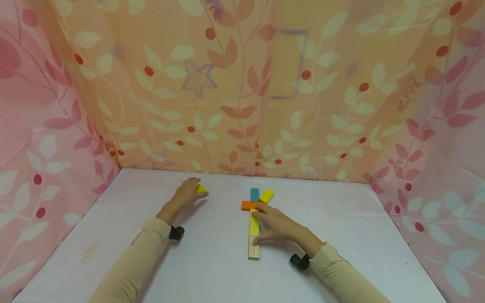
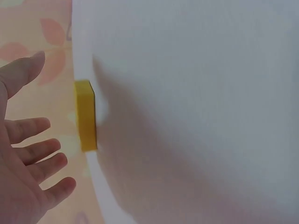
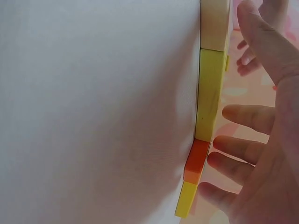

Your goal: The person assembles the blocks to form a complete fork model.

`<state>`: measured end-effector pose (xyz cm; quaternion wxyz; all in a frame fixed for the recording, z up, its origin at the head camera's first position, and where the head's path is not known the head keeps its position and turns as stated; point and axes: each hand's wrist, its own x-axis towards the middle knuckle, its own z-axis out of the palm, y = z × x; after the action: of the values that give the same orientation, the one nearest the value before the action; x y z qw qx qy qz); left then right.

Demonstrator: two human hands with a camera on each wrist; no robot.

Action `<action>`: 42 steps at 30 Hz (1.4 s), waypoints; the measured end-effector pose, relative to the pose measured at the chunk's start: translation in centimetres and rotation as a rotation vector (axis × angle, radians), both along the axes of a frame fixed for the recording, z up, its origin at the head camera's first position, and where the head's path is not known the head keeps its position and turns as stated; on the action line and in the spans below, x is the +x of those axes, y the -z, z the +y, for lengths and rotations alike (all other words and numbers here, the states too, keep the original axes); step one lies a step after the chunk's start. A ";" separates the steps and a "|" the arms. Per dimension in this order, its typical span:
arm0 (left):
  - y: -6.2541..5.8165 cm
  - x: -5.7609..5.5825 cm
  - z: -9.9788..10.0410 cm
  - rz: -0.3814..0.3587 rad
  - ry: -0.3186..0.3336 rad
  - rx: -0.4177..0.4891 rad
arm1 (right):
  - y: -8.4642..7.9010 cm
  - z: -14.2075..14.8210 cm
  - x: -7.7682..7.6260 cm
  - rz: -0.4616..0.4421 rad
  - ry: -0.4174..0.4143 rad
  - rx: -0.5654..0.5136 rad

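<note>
My left hand (image 1: pixel 185 194) hovers around a lone yellow block (image 1: pixel 200 188) at the back left; the left wrist view shows its spread fingers apart from that block. My right hand (image 1: pixel 279 224) reaches over a row of blocks, fingers and thumb spread and holding nothing. Nearest me in that row lies a plain wooden block (image 1: pixel 254 249), end to end with a light yellow block (image 1: pixel 254 228). Across its far end sits an orange block (image 1: pixel 248 205), partly hidden by my right fingers. Behind it are a teal block (image 1: pixel 254 194) and a slanted yellow block (image 1: pixel 267 195).
The blocks lie on a white-covered table (image 1: pixel 212 261). A flowered cloth (image 1: pixel 242 84) hangs along its back edge, with pink cloth on both sides. Black wrist cameras, left (image 1: pixel 176 232) and right (image 1: pixel 300 262), stick out below the sleeves.
</note>
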<state>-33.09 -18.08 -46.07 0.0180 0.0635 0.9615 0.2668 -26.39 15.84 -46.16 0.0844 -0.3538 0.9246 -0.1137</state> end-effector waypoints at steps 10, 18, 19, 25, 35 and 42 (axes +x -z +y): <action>0.2 -0.5 -1.3 -0.034 -0.040 0.028 | 0.1 0.1 0.2 -0.014 0.005 0.010; 0.3 -0.8 -1.2 -0.072 -0.029 0.050 | 0.0 -0.3 0.2 -0.049 0.055 0.018; 0.4 -0.8 -1.2 -0.073 -0.027 0.048 | 0.0 -0.4 0.2 -0.053 0.060 0.018; 0.7 -0.9 -1.1 -0.068 -0.027 0.041 | -0.1 -0.4 0.2 -0.059 0.066 0.028; 0.8 -1.2 -1.1 -0.060 -0.042 0.017 | -0.2 -0.5 0.4 -0.072 0.081 0.031; 0.3 -1.1 -0.7 -0.073 -0.030 -0.003 | -0.1 -0.4 0.2 -0.054 0.047 0.038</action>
<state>-34.16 -18.81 -46.38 0.0492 0.0393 0.9614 0.2679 -26.22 15.49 -46.02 0.1131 -0.3271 0.9320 -0.1075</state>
